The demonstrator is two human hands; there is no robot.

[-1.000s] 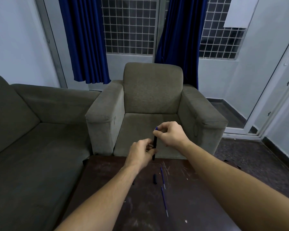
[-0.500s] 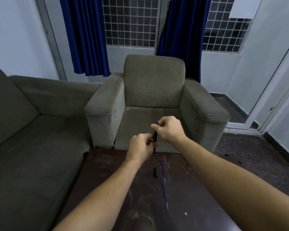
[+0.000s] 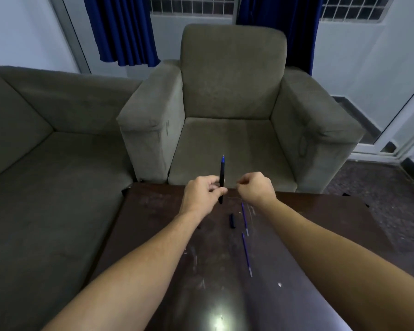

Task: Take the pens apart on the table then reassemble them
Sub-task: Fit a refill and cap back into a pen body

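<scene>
One hand now holds the pen point(image 3: 222, 173): the left hand point(image 3: 201, 193) grips it upright over the worktop's point(image 3: 153, 223) far edge, while the right hand point(image 3: 256, 187) has pulled off rightward, fingers point(image 3: 246, 180) curled, whether round a freed part I cannot tell.

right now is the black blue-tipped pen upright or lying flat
Upright: the left hand grips the black pen low, its blue tip pointing up.
</scene>
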